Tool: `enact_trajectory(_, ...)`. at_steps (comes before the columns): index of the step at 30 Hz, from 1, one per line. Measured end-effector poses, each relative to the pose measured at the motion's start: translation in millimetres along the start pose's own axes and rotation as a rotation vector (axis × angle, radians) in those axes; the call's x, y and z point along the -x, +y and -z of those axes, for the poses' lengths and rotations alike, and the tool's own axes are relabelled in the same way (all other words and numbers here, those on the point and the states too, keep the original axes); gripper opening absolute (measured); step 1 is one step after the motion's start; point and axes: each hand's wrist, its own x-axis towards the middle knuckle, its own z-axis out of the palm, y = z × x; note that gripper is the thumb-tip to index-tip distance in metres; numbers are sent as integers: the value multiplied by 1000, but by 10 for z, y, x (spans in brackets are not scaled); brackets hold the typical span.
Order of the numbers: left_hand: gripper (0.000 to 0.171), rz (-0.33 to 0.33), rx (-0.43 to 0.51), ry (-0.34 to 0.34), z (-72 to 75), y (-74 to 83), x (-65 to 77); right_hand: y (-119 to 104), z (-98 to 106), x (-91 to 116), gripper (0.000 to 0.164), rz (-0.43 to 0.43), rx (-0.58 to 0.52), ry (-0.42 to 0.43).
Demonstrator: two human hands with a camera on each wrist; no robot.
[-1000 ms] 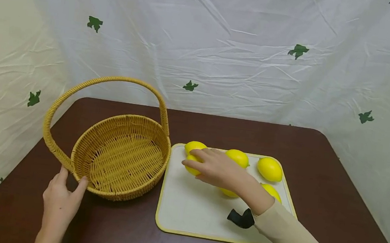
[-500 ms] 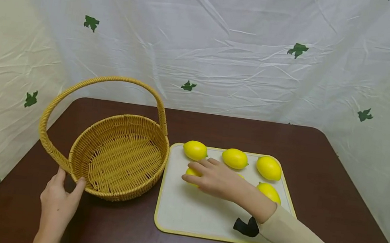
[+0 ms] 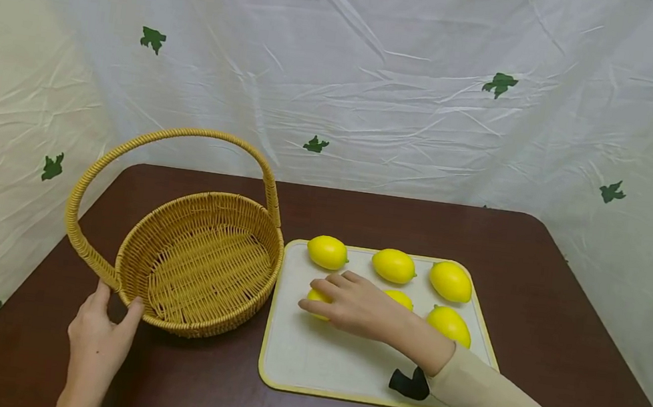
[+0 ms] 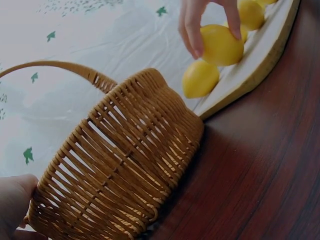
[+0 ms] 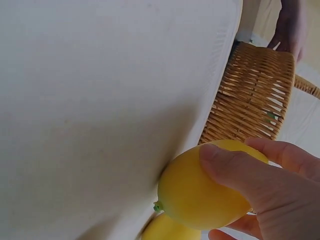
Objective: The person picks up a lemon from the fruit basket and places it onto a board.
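Note:
In the head view my left hand point(image 3: 99, 342) grips the near-left rim of a round wicker basket point(image 3: 209, 277), thumb on the rim by the foot of its tall handle. My right hand point(image 3: 357, 304) holds a yellow lemon point(image 3: 318, 303) over the left part of a white tray point(image 3: 320, 364) with a yellow edge. In the right wrist view, thumb and fingers wrap this lemon point(image 5: 200, 185) from both sides. Several more lemons lie on the tray, among them one at the back left corner point(image 3: 327, 252) and one in the back middle point(image 3: 394, 266).
The basket stands on a dark brown table point(image 3: 198, 377), its right side close against the tray's left edge. A black strap piece point(image 3: 410, 383) shows under my right wrist. A white cloth point(image 3: 374, 101) with green leaf shapes hangs behind the table.
My right hand has moved toward the near side of the tray with the lemon, away from the back left lemon. The left hand keeps its grip on the basket.

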Motion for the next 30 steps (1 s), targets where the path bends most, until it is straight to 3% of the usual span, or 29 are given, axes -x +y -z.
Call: enact_trajectory(30,59,-1,-4,0,1,6,13,-52,17,-9,52,-42,-89,-42)
